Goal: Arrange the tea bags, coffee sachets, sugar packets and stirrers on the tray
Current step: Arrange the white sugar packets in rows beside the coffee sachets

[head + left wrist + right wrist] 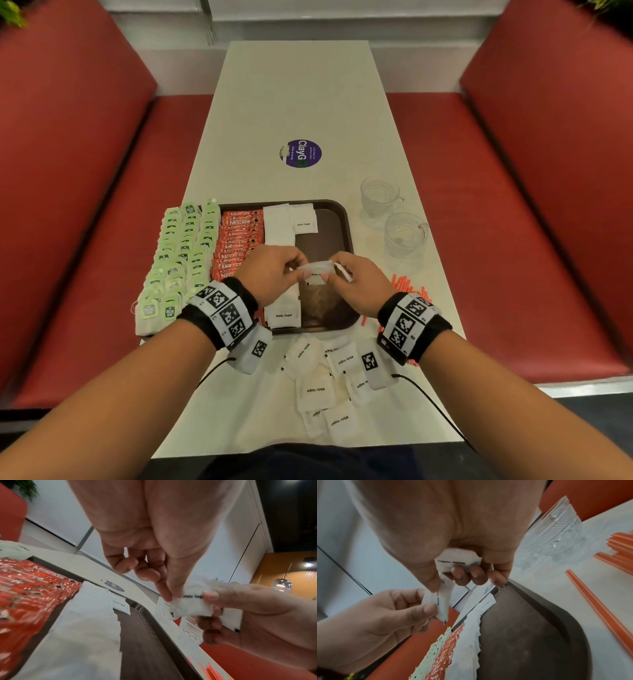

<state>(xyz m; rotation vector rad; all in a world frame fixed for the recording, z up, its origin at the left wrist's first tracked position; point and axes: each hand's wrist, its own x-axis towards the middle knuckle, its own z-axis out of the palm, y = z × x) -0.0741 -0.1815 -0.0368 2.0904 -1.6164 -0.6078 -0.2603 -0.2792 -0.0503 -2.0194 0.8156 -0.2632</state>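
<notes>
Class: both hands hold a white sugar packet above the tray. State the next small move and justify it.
Probably the left hand takes the sugar packet from the right hand and lays it beside the white column, since the tray is bare there.

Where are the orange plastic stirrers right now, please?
In the head view, the orange plastic stirrers lie on the table right of the brown tray, behind the right hand.

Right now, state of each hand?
Left hand: pinching one end of a white sugar packet.
Right hand: pinching its other end, more packets tucked under its fingers.
</notes>
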